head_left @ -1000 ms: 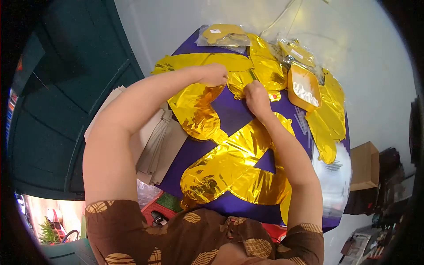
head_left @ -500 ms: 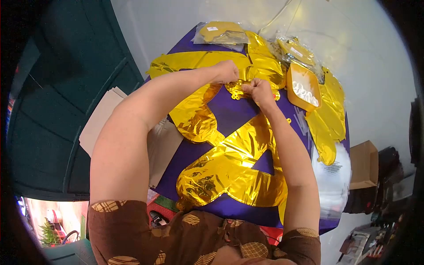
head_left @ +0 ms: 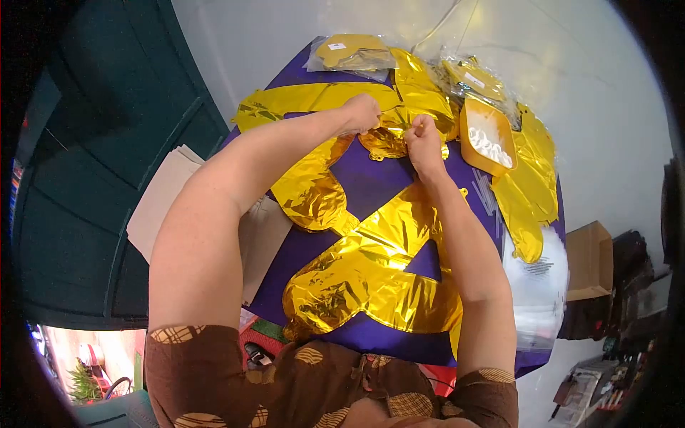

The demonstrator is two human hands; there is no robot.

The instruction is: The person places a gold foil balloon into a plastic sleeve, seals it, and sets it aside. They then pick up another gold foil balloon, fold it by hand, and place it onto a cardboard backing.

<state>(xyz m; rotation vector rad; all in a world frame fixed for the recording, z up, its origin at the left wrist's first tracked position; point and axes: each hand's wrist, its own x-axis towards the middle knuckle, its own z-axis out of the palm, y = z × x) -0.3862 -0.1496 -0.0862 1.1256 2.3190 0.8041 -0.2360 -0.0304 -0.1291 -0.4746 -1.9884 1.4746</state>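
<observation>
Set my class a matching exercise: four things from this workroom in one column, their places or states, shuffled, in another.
Column one
1. Yellow-orange plastic tub
2. Open brown cardboard box
3. Dark green panelled surface
4. The person's bare left hand and right hand

Column two
A. Left of the purple-covered table
B. Close together at shiny gold foil
C. Has small white items inside
D. Right of the table

Right pairs: 1-C, 2-D, 3-A, 4-B

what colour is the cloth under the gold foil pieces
Deep purple; the head view shows it.
</observation>
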